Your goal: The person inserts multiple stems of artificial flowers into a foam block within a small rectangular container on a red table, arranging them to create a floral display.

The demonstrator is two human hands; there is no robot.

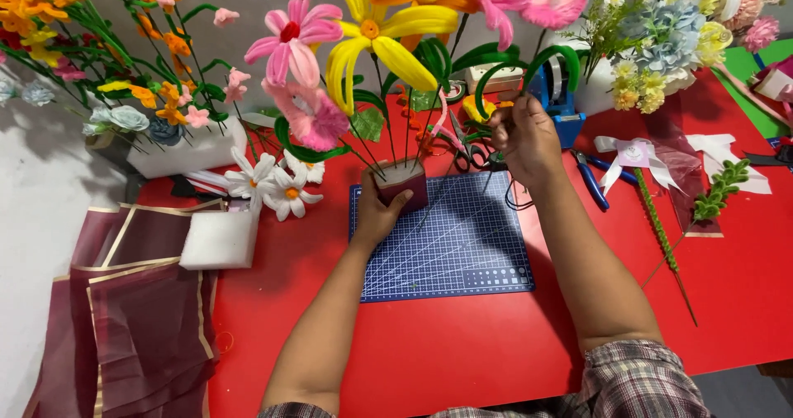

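My left hand grips a small dark red foam block standing on the blue cutting mat. Thin wire stems rise from the block to big pipe-cleaner flowers: a yellow one and pink ones. My right hand is raised to the right of the block and pinches a green pipe-cleaner leaf stem that curls upward.
The red table also holds scissors, blue pliers, a blue tape dispenser, a green stem, a white foam piece, white flowers and dark red wrapping sheets. Flower arrangements crowd the back.
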